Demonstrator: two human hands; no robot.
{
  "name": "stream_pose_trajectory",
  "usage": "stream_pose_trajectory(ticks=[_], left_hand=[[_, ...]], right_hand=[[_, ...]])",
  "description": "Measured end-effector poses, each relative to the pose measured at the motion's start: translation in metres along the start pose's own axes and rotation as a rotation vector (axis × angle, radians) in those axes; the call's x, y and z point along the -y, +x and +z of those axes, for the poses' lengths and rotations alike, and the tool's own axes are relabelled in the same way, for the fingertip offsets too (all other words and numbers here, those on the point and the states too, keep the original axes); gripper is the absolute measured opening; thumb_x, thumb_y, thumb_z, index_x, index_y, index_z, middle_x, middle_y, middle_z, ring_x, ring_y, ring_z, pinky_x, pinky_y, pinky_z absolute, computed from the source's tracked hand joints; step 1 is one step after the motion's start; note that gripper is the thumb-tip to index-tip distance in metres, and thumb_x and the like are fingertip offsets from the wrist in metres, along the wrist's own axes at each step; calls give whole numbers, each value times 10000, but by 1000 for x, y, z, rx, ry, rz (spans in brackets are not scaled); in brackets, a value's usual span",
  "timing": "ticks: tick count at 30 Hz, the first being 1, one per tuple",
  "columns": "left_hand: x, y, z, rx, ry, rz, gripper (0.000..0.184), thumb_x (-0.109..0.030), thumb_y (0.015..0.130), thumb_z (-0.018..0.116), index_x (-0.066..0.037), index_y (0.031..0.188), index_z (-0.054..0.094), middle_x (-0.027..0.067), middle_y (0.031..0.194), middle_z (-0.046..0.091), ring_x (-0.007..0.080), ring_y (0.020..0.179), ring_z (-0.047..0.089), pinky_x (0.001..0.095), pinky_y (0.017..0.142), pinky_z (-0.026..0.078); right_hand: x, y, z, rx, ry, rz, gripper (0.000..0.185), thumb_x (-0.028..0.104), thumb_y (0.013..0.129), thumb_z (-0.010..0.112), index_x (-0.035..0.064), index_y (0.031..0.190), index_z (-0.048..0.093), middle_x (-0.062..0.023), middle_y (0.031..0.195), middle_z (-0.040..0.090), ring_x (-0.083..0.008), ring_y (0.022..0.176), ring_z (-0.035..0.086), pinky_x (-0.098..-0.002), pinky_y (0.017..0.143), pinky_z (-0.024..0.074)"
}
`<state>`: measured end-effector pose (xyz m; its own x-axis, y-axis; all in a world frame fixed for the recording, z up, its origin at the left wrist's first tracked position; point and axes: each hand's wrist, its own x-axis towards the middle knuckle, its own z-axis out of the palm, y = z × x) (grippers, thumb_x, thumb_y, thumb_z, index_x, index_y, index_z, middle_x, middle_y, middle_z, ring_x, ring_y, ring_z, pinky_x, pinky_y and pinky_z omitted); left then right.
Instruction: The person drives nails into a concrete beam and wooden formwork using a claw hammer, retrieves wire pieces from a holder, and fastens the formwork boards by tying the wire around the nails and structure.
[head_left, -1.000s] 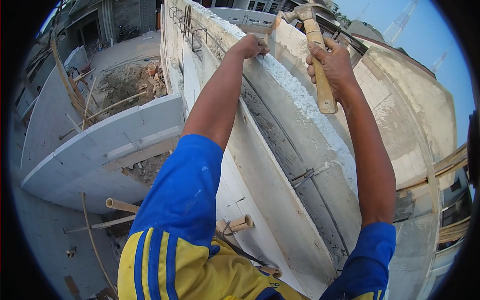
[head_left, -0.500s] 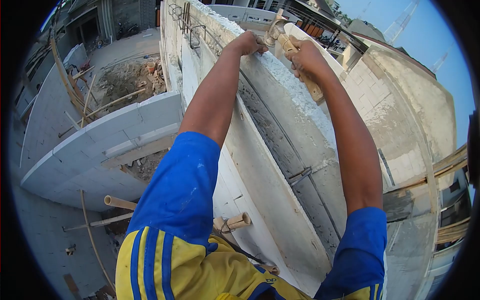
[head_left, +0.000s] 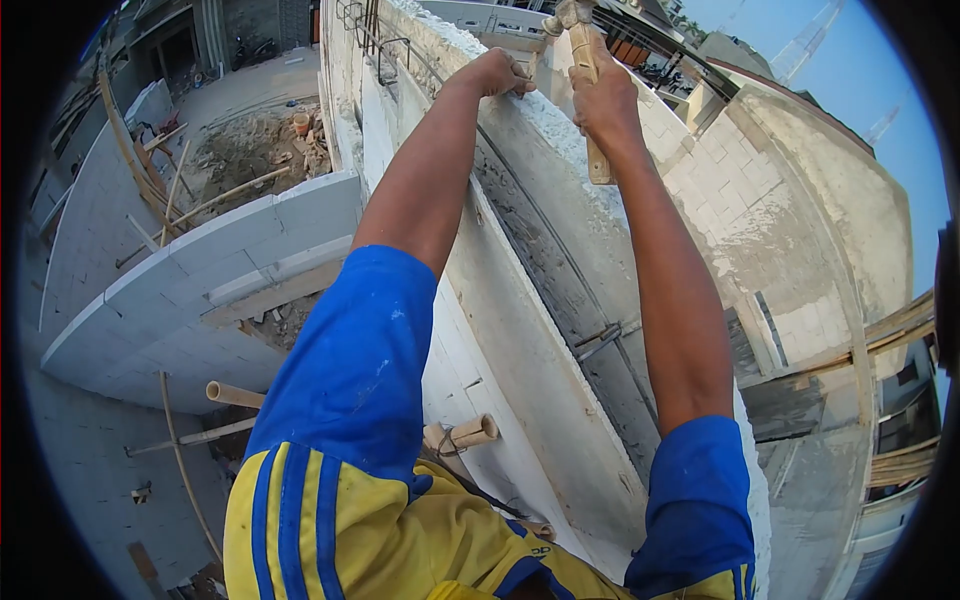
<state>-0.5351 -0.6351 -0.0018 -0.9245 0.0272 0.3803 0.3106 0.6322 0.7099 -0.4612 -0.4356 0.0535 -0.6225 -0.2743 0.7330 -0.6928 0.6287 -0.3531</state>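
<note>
My right hand (head_left: 608, 102) is wrapped round the wooden handle of a hammer (head_left: 583, 42), whose metal head is raised at the top of the view. My left hand (head_left: 494, 72) rests by the rough top edge of the concrete wall (head_left: 575, 175), fingers pinched together. Whatever those fingers hold is too small to make out. Between the hands and my body runs a long channel with thin steel bars (head_left: 560, 250) in it, bordered by a long pale board (head_left: 540, 350).
Bent rebar (head_left: 390, 55) sticks up at the far end of the wall. A bamboo pole (head_left: 470, 433) juts out below the board. Lower block walls (head_left: 215, 270) stand to the left, with dug earth (head_left: 245, 150) beyond. A plastered block wall (head_left: 740, 190) rises on the right.
The hammer has lifted up and away from my left hand, its head rising towards the top of the view. My left hand stays almost in place, shifting slightly.
</note>
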Motion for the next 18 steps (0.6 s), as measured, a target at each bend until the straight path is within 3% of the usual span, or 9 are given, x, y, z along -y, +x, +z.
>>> stream_pose_trajectory(ticks=[2,4,6,8,9,10,12,16,18], left_hand=[[-1,-1,1,5,1,20,225,-271,769,803,-65,852,770,35,746,721,144,682,613,338,671,489],[-7,-2,-1,37,-30,-12,246,-270,762,811,-46,855,765,40,755,722,145,689,618,337,675,492],[-10,-2,-5,27,-26,-5,253,-270,761,813,-42,857,764,43,766,725,148,695,622,336,681,494],[1,0,1,30,-38,-18,259,-270,759,815,-37,860,763,47,778,727,150,700,626,334,687,496],[5,4,2,30,-51,-18,258,-268,757,817,-37,859,763,50,789,729,152,707,627,331,694,498],[4,4,2,30,-60,-13,258,-266,754,819,-37,858,763,54,801,731,153,713,629,328,701,500],[-1,2,1,46,-5,-18,277,-286,748,823,-51,883,767,54,815,733,155,727,630,331,709,503],[-1,2,-2,23,42,10,333,-336,739,821,-72,933,767,53,826,732,169,736,628,350,719,508],[6,3,3,21,70,11,355,-350,732,824,-76,949,765,56,835,733,175,740,631,357,725,510]], right_hand=[[8,-2,-8,99,-117,17,595,157,910,593,139,1467,384,-79,644,544,-170,430,546,-330,399,452],[18,16,-26,510,11,393,591,167,912,589,139,1466,385,-90,678,579,-168,437,559,-334,423,471],[28,23,-34,461,32,352,582,141,901,591,127,1453,408,-90,677,589,-161,433,552,-328,423,471],[39,15,-38,118,170,226,575,114,894,591,139,1446,428,-84,646,573,-155,417,528,-319,405,453],[13,19,-18,-81,32,-66,576,112,894,586,147,1447,429,-82,631,566,-154,404,507,-314,392,438],[7,15,-13,-79,33,-59,576,112,894,586,147,1447,429,-82,631,566,-154,404,507,-314,392,438],[-4,16,-13,506,8,267,574,143,904,576,158,1455,416,-79,631,569,-151,405,512,-312,390,436],[17,18,-32,317,177,246,520,145,899,585,119,1407,478,-68,615,554,-146,401,514,-310,380,432],[24,11,-32,324,178,312,493,129,834,585,38,1315,532,-146,704,670,-230,535,665,-350,524,535]])
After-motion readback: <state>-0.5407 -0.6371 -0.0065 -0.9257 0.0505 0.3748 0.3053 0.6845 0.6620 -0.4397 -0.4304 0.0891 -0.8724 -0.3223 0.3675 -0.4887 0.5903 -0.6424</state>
